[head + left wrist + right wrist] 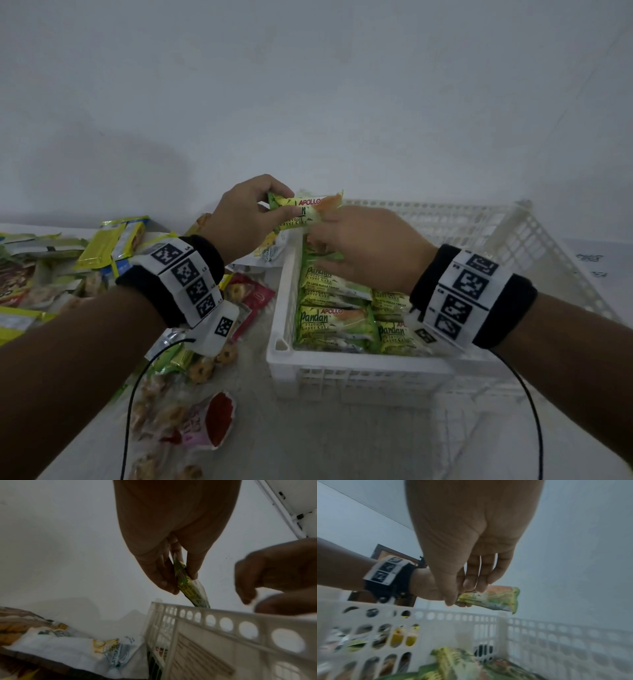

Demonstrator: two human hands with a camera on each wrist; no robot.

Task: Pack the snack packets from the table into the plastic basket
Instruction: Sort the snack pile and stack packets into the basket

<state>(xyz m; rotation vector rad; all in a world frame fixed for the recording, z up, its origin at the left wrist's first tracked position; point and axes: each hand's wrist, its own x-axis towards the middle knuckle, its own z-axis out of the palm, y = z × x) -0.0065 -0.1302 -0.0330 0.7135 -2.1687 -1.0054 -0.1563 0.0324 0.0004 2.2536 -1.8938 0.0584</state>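
Note:
My left hand [284, 205] [183, 582] pinches one end of a green pandan layer cake packet [308, 209] [192, 588] [493, 599] above the far left corner of the white plastic basket [342, 359] [223, 616] [453, 615]. Over the basket, my right hand [318, 236] [252, 601] [464, 595] hangs just right of the packet with loosely curled fingers. The left wrist view shows a gap between it and the packet. Several more pandan packets [332, 325] [453, 661] lie stacked in the basket's near left part.
Loose snack packets cover the table left of the basket: yellow ones [102, 246], a red one [250, 298], clear cookie packs [191, 411] and a white packet [270, 250] [109, 650] against the basket wall. The basket's right half shows bare floor. A wall rises just behind.

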